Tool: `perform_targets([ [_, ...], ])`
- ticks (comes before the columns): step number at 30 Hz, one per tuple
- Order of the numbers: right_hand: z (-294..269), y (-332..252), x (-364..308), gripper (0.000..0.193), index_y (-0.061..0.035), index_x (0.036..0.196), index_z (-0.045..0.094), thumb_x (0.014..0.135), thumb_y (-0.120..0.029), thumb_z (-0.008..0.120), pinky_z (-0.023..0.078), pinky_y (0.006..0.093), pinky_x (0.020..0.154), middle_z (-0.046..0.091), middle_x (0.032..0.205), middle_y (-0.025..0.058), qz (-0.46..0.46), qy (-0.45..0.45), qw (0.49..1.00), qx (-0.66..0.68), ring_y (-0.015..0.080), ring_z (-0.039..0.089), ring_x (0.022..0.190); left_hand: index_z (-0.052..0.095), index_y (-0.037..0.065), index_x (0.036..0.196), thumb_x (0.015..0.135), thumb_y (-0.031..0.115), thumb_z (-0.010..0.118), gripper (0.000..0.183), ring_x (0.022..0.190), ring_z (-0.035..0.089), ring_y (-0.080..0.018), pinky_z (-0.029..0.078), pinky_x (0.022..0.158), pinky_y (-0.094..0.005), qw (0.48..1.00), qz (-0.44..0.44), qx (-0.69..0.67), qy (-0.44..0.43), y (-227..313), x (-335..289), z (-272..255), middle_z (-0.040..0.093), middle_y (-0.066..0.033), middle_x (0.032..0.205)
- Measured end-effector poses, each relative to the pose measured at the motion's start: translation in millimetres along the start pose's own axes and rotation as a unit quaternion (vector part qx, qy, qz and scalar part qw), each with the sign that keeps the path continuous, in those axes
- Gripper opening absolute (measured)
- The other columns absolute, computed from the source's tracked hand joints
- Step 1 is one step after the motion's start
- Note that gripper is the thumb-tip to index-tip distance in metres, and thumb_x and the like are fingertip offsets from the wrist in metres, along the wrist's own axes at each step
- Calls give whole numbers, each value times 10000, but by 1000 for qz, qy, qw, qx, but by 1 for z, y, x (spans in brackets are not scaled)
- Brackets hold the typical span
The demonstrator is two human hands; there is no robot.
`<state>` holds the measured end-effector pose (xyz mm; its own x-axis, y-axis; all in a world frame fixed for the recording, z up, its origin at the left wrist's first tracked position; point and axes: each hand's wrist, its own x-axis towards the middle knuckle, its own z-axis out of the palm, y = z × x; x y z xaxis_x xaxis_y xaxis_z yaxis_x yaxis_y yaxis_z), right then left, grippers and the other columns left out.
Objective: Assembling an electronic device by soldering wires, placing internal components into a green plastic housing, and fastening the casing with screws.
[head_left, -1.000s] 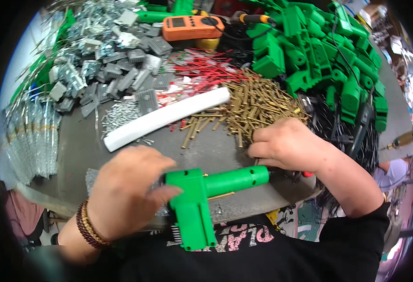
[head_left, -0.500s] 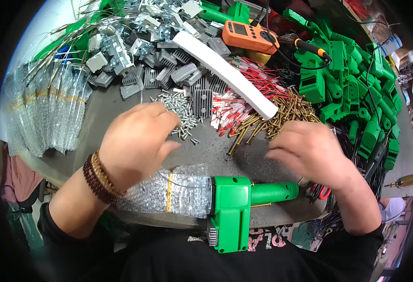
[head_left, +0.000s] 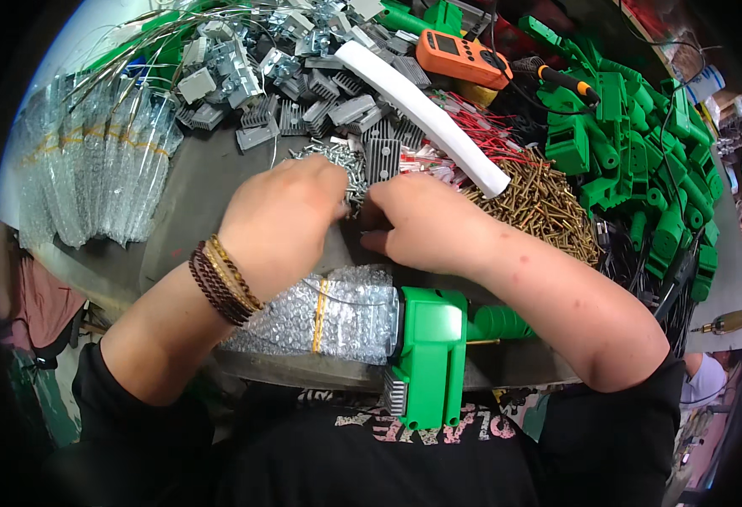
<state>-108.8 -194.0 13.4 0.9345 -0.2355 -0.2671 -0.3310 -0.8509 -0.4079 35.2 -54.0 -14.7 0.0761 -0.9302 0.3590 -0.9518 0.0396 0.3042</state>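
My left hand [head_left: 282,224] and my right hand [head_left: 426,224] meet fingertip to fingertip over the grey table. Both are at the near edge of a small pile of silver screws [head_left: 330,156], beside a grey finned heat sink [head_left: 383,160]. The fingers of both hands curl downward and hide whatever is under them. Beaded bracelets circle my left wrist. A green plastic tool [head_left: 428,355] lies untouched at the near table edge below my forearms. Its left end is wrapped in bubble wrap [head_left: 328,317] held by a yellow rubber band.
A heap of brass screws [head_left: 540,207] lies to the right, with a white foam strip [head_left: 426,118] and red wires [head_left: 472,152] behind it. Green plastic housings [head_left: 633,144] fill the far right. Grey heat sinks [head_left: 303,93], an orange meter [head_left: 464,57] and clear bags [head_left: 100,169] ring the back and left.
My left hand left the green tool and moved forward to the silver screws. My right hand moved left from the brass screws to meet it. The tool stays at the table edge.
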Motion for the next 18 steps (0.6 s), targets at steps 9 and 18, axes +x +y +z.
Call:
perform_targets([
  [9, -42, -28, -117, 132, -14, 952, 694, 869, -67, 781, 530, 249, 680, 687, 858, 22, -27, -32, 962, 270, 88, 657, 782, 676, 48, 906, 788, 43, 711, 123, 725, 649, -257, 519, 663, -367, 945, 165, -283, -3, 71, -53, -29, 650, -103, 823],
  [18, 7, -36, -181, 163, -34, 990, 667, 910, -162, 729, 539, 357, 673, 690, 883, 112, 42, -89, 944, 315, 248, 684, 772, 727, 104, 908, 705, 123, 767, 208, 811, 635, -194, 507, 697, -323, 926, 238, -294, 10, 96, -73, -12, 651, -21, 930],
])
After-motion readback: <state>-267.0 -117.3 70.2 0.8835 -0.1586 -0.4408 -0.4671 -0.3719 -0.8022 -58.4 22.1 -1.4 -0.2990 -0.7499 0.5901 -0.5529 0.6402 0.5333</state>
